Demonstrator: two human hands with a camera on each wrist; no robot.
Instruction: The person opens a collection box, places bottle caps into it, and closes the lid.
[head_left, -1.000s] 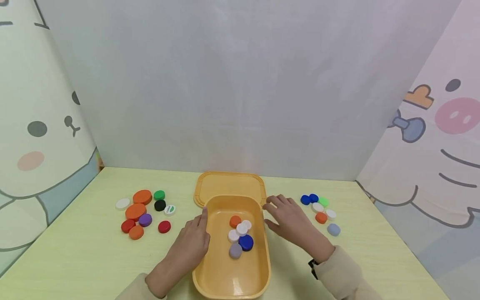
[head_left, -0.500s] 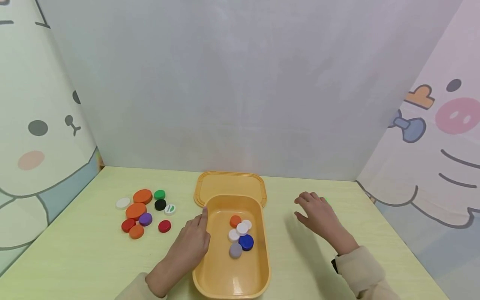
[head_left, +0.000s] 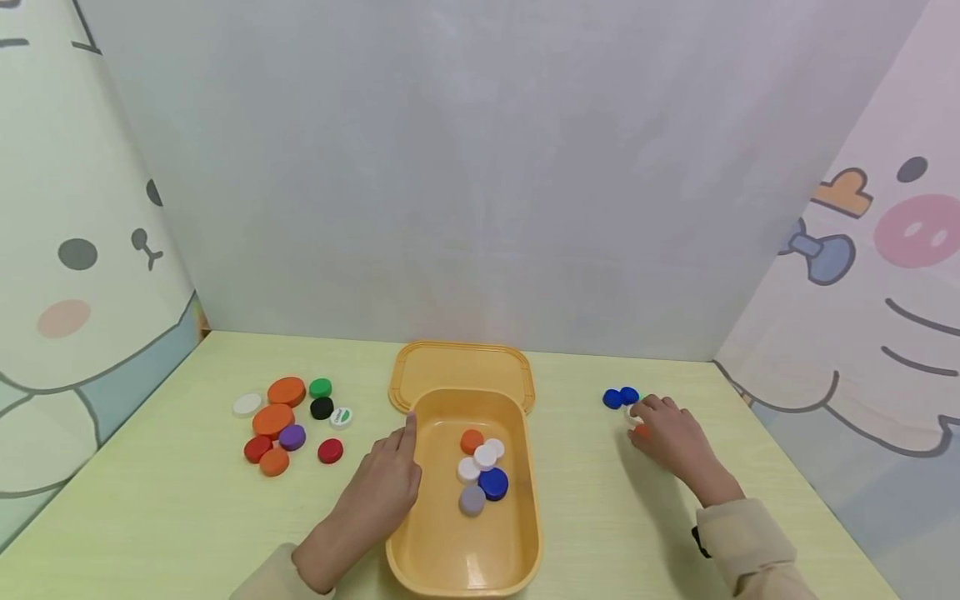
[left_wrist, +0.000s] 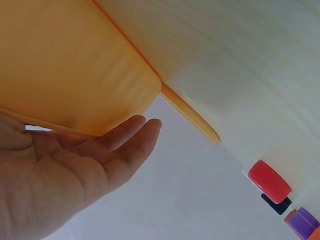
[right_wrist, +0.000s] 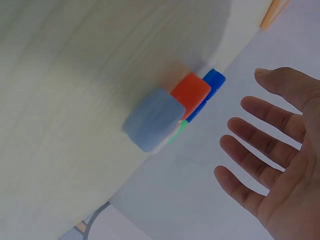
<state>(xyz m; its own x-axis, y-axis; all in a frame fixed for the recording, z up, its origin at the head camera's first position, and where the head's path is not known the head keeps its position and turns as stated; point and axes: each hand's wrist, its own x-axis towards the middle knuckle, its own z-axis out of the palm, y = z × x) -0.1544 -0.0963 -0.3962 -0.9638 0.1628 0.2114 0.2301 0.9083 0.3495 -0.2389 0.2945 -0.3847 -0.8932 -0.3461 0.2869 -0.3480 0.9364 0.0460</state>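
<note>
An orange-yellow plastic tub (head_left: 465, 550) holds several bottle caps: orange, white, blue and grey-lilac. My left hand (head_left: 378, 483) holds the tub's left rim, the index finger stretched along it and the thumb at the inner side. In the left wrist view, two fingers of the left hand (left_wrist: 75, 175) lie along the outer wall. My right hand (head_left: 678, 437) hovers at the right-hand cap group, partly covering a white cap (head_left: 628, 414) and an orange cap (head_left: 641, 431). The right wrist view shows the right hand (right_wrist: 285, 160) with fingers spread and nothing in them, near a grey-blue cap (right_wrist: 155, 120).
Behind the tub lies its flat lid (head_left: 461, 362). Loose caps are spread on the table's left, among them a large orange cap (head_left: 273, 420), a purple cap (head_left: 292, 437) and a red cap (head_left: 330, 451). Two blue caps (head_left: 621, 397) sit at the right. A grey backdrop (head_left: 480, 183) stands behind.
My right hand has moved from the tub's right rim out to the right-hand caps and come lower over them. The left hand and the tub have stayed in place.
</note>
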